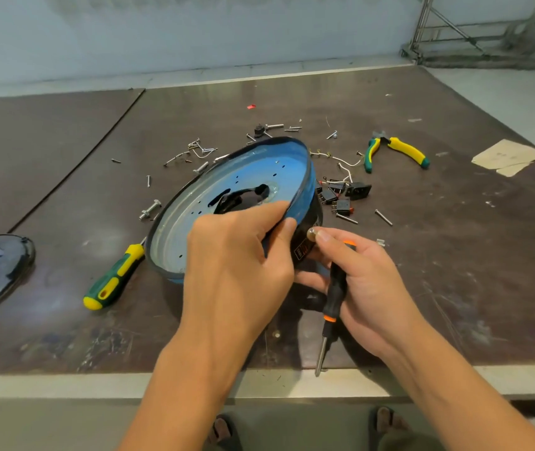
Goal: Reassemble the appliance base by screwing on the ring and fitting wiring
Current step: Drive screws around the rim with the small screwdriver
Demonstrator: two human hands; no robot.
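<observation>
"Gripping the appliance base [227,187] by its rim, is that what the left hand [236,255] is doing?" the first is asking.

"Yes. The fingers are curling over the near edge and the thumb is pressing the black outer wall, so the base is standing tilted on the table [454,288] at the centre of the frame, its blue inside facing the upper left."

"And the right hand [367,288]?"

"It is doing two jobs. The lower fingers are wrapping the black screwdriver [336,288], whose tip is pointing down toward the bottom edge, while the fingertips are pressing a small round metal piece [311,235] against the wall just right of centre. I am reading it as a fastener being started by hand, though I cannot tell for sure."

"So the ring step?"

"Probably, but I cannot pick out the ring itself. The wiring looks untouched — the white wires [344,164] and black connectors [344,196] are lying beyond the base, toward the right."

"What is the next move asking for?"

"Seating the piece squarely, then turning the screwdriver round in the palm to bring its tip up to it, with the left hand steadying the base."
</observation>
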